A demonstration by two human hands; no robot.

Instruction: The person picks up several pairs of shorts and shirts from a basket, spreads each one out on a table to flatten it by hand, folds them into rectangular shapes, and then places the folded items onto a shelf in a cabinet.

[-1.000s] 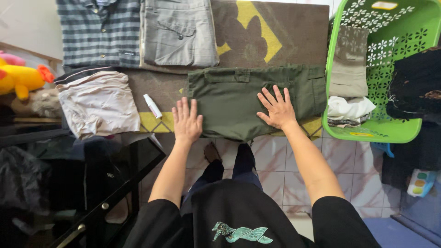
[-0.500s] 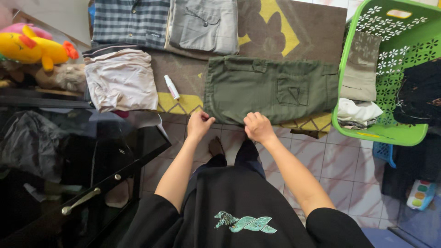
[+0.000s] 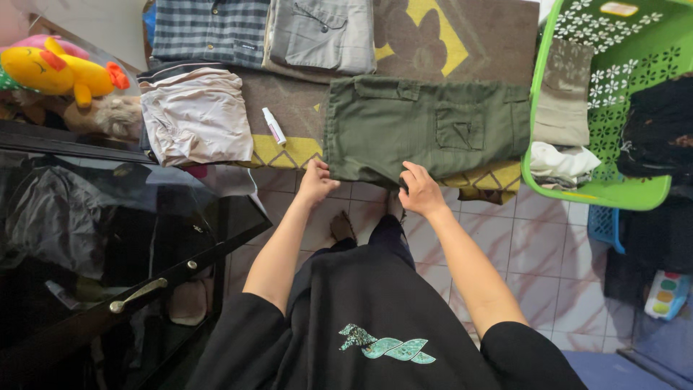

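A folded pair of olive-green cargo trousers (image 3: 426, 126) lies on a brown and yellow mat (image 3: 462, 43). My left hand (image 3: 316, 182) pinches the near left corner of the trousers. My right hand (image 3: 421, 189) grips their near edge a little right of the middle. Both hands sit at the mat's front edge, above a tiled floor (image 3: 534, 238).
Folded clothes lie on the mat: a striped shirt (image 3: 209, 29), grey trousers (image 3: 325, 32), a beige garment (image 3: 195, 115). A small white bottle (image 3: 273, 126) lies between them. A green laundry basket (image 3: 606, 94) with clothes stands right. A black glass cabinet (image 3: 108, 245) and soft toys (image 3: 58, 68) are left.
One second ago both hands lay flat on the green trousers. They drew back to the near edge and now grip it.
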